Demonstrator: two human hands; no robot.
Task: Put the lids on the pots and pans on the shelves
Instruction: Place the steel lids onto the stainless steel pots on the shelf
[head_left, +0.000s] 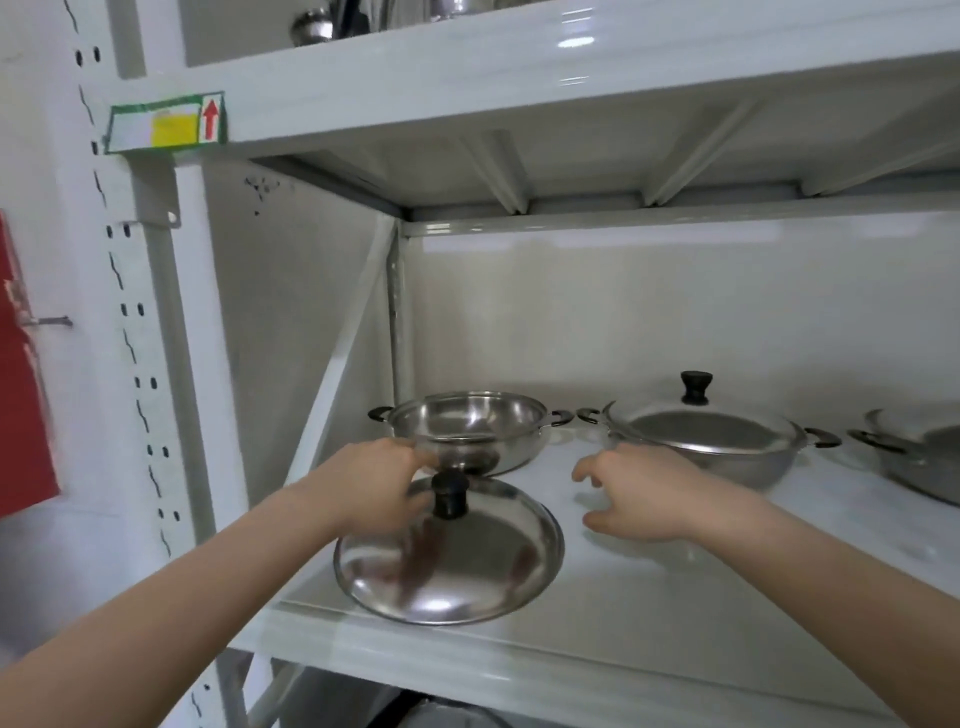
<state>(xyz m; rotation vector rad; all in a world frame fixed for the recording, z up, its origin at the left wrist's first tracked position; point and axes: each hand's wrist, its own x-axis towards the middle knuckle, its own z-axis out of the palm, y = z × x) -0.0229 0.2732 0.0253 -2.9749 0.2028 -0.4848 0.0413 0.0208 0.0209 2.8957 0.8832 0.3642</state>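
Domed steel lid (449, 553), black knob: left hand (371, 486) gripping rim; right hand (641, 491) open, empty.

A white metal shelf (649, 613) fills the lower right of the frame, carrying a steel lid (467, 571) at its front left edge, an open steel pot (467, 431) behind it, a lidded pan (711, 441) at centre right, and another pan (919, 457) cut off at the right edge.

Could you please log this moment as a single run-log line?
left hand: at knob of steel lid, grip unclear | right hand: open, empty | open pot: uncovered | glass-lidded pot: covered
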